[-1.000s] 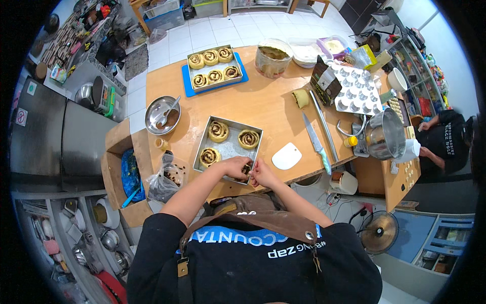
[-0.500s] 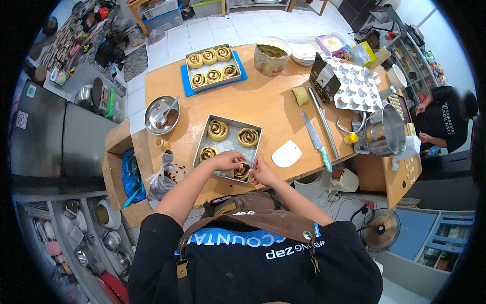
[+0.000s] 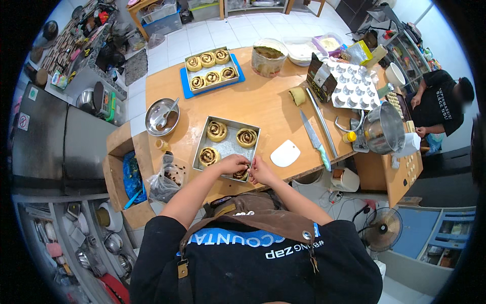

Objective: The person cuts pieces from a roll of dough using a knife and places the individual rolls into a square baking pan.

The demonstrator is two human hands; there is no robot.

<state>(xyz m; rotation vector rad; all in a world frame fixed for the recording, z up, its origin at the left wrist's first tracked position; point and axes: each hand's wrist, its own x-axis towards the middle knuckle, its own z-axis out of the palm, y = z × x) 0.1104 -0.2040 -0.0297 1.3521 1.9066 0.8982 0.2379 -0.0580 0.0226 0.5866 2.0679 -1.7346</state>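
Left hand [image 3: 234, 164] at swirled roll [image 3: 240, 174], right hand [image 3: 260, 171] at corner of pan [image 3: 230, 145]

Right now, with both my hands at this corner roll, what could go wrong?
The swirled roll by your left hand and right hand might loosen or lose its shape if squeezed.

The kitchen knife lies with its handle at the table's near edge, so a bump could knock it off.

The baking pan also has a corner close to that edge, so pulling it toward you could tip it.
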